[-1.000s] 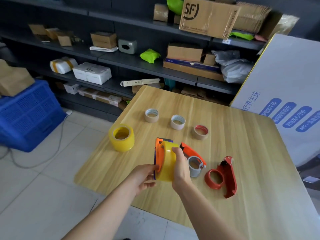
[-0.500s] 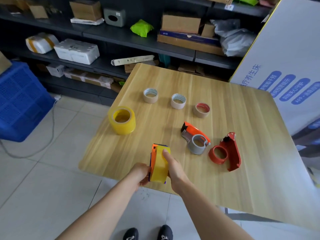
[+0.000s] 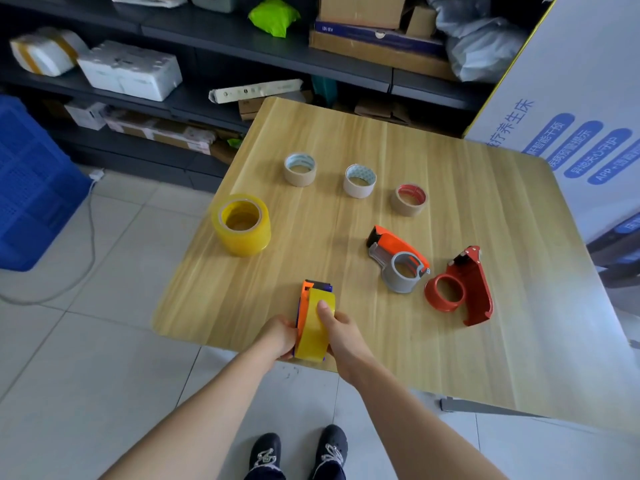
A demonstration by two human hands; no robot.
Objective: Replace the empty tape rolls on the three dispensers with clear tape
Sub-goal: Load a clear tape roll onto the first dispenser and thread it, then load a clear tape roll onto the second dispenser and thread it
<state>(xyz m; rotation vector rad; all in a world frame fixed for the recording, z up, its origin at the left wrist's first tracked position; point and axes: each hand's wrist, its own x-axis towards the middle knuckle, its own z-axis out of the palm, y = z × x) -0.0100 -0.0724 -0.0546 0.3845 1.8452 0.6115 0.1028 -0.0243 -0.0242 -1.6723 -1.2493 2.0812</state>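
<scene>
While our left hand (image 3: 278,336) and right hand (image 3: 341,332) grip the orange dispenser (image 3: 304,306) with its tape roll (image 3: 315,329) over the surface (image 3: 485,341) edge, a slack grip risks the roll unseating floorward.

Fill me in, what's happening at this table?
A person is refilling tape dispensers. Both hands, left hand and right hand, hold an orange dispenser with a yellow-tinted tape roll on it at the near table edge. Two more dispensers lie without rolls, three empty cores stand behind, and a spare roll waits.
</scene>
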